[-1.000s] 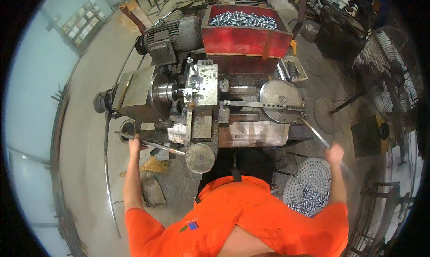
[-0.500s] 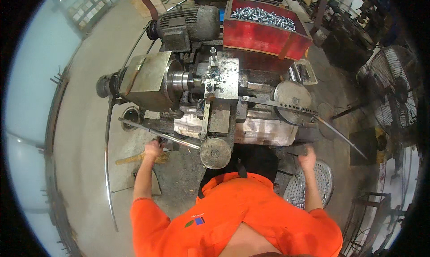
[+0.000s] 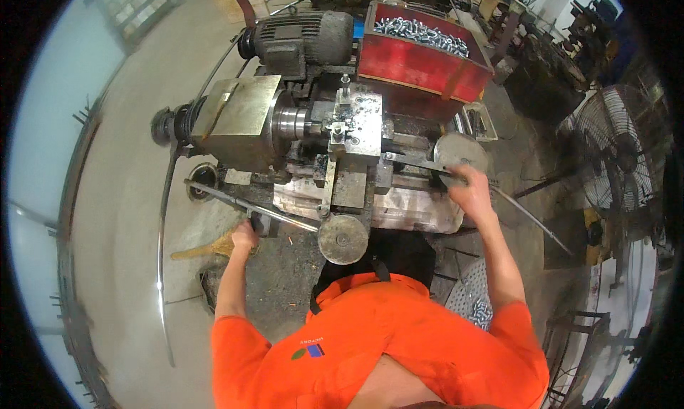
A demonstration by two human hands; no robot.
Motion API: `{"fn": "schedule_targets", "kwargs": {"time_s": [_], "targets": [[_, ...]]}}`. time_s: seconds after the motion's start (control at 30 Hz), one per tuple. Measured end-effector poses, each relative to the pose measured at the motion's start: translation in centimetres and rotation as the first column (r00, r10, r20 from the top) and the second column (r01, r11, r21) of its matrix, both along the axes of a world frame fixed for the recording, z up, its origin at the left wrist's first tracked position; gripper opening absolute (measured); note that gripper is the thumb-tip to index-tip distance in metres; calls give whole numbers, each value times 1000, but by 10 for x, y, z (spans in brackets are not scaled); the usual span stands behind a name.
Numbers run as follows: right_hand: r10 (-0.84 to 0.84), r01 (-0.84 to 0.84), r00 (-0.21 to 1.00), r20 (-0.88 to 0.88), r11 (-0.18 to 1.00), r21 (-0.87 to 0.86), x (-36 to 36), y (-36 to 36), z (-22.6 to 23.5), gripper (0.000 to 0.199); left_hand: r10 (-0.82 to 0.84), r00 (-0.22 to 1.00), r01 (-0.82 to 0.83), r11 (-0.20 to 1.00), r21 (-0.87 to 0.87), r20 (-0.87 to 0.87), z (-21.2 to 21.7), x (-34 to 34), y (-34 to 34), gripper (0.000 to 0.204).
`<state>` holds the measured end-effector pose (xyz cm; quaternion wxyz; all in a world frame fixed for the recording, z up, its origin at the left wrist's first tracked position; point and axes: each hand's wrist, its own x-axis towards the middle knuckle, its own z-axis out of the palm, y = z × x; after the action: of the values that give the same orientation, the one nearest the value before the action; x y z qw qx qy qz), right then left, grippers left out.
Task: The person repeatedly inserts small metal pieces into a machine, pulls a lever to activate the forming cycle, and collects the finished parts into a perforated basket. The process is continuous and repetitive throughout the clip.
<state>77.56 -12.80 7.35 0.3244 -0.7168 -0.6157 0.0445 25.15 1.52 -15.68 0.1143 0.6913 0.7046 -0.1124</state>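
Observation:
My left hand is closed beside a small dark block, just below a shiny lever rod; what its fingers hold is hidden. That rod meets a round metal disc at the front of a small lathe. With fingers bent over it, my right hand grips a flat lever bar in front of a second disc. A thin rod continues from the bar past this hand. The lathe's chuck faces a tool block with upright bolts.
Behind the lathe stand a grey motor and a red bin heaped with small metal parts. A perforated basket holds more parts at my right. A straw brush lies at left; a fan stands at right.
My right hand has risen from above the basket onto the flat lever bar. The left hand stays almost where it was, below the shiny rod. The view has shifted slightly.

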Motion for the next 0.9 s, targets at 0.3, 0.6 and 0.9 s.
{"fn": "schedule_targets", "kwargs": {"time_s": [0.3,0.6,0.9], "targets": [[477,-502,855,206,860,89,-140,183,27,34,43,931,-188,908,376,362,135,-94,-30,35],[452,-425,853,260,892,-155,-194,220,15,23,373,927,-289,780,555,-41,156,-193,-89,47],[404,-345,903,146,884,-316,-189,213,27,31,575,818,-553,788,272,-5,154,-277,-6,30]]}}
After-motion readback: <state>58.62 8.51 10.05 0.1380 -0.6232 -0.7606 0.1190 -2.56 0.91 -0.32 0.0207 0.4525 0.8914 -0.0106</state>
